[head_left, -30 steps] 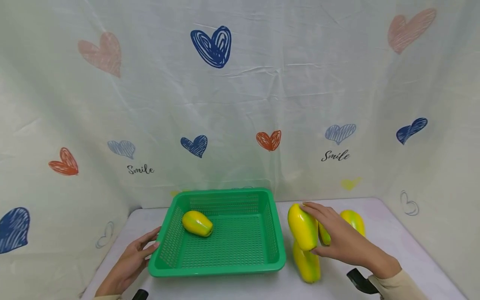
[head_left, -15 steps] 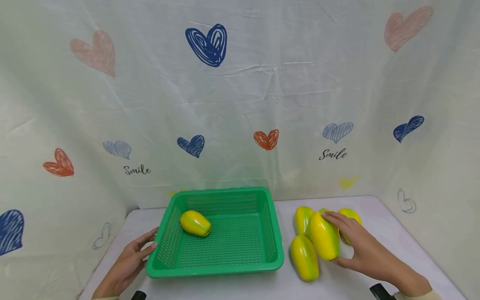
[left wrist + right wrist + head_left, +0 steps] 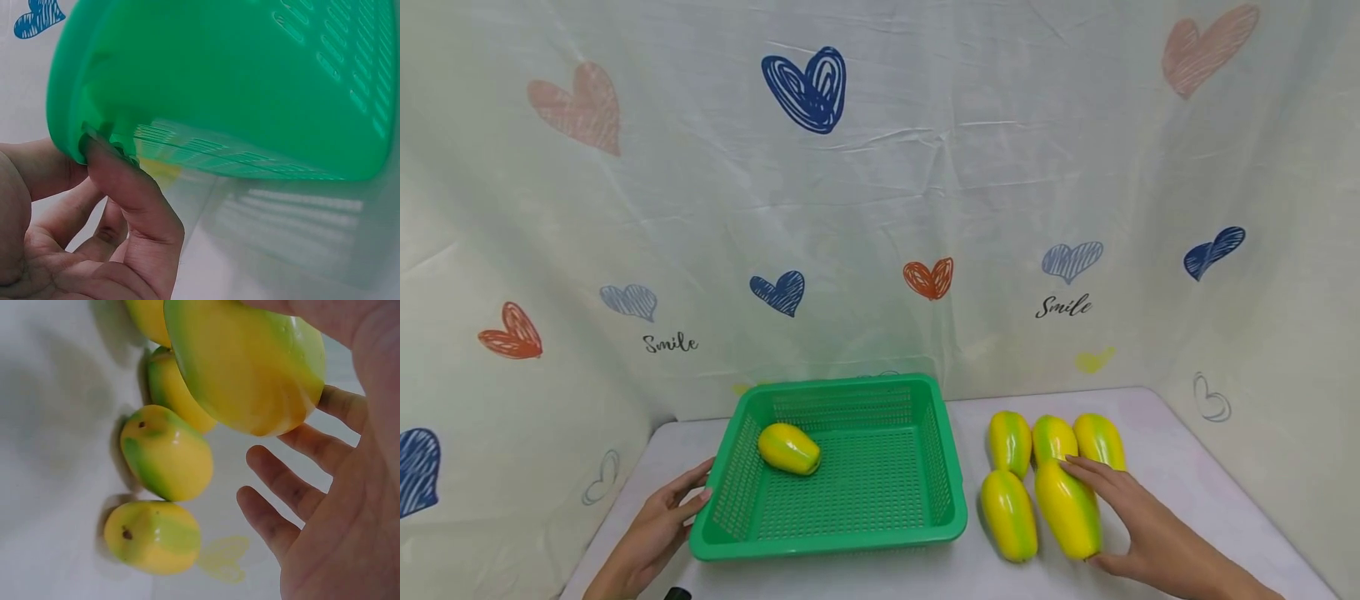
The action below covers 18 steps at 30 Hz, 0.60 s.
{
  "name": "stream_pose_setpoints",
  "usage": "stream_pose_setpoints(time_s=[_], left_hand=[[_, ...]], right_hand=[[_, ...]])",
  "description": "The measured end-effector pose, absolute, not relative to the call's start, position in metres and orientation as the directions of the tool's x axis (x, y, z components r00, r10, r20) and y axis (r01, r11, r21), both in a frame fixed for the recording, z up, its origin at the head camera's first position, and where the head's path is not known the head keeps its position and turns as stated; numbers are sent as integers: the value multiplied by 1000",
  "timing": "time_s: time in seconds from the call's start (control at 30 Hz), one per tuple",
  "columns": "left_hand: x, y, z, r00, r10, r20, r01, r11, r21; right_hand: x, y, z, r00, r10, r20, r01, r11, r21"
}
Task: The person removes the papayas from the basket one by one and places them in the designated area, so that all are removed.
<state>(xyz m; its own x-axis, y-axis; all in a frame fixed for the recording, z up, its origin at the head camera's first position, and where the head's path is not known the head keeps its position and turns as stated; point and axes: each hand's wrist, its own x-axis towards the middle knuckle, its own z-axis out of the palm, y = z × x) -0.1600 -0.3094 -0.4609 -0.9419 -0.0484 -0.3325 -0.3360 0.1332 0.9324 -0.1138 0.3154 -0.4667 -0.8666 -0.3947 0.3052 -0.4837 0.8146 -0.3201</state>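
Observation:
My left hand (image 3: 655, 525) pinches the left rim of a green plastic basket (image 3: 827, 546); in the left wrist view, finger and thumb grip the basket edge (image 3: 69, 94). One yellow papaya (image 3: 788, 448) lies inside, toward the left. At the right, my right hand (image 3: 1150, 533) holds a yellow-green papaya (image 3: 1067, 512) between thumb and fingertips, at the near end of the group. In the right wrist view, that papaya (image 3: 250, 369) sits at the top, with some fingers spread away from it. Whether it touches the table is hard to tell.
Just left of the held fruit lies another papaya (image 3: 1009, 515). Behind them stands a row of three: a left papaya (image 3: 1009, 442), a middle papaya (image 3: 1054, 437) and a right papaya (image 3: 1100, 440). A white curtain (image 3: 865, 192) with printed hearts borders the white table (image 3: 1195, 475).
My right hand has carried the papaya rightward and toward me, from above the left fruits to the near right of the group. My left hand has stayed on the basket.

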Motion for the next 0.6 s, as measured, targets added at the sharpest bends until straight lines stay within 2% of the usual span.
stream_pose_setpoints(time_s=[0.13, 0.33, 0.43, 0.6], left_hand=[[-160, -311, -462, -942, -51, -331, -335, 131, 933], [-157, -313, -464, -947, -44, -318, -321, 133, 938], [-155, -312, -464, -949, -39, -313, -315, 138, 939], [-158, -310, -464, -949, -43, -311, -314, 143, 938]], right_hand=[[-112, 319, -477, -863, -424, 275, -501, 788, -358], [-109, 318, -482, -928, -365, 81, -364, 837, -409], [-107, 319, -485, -940, -342, 6, -314, 855, -413], [-106, 321, -491, -933, -359, -12, -322, 850, -417]])
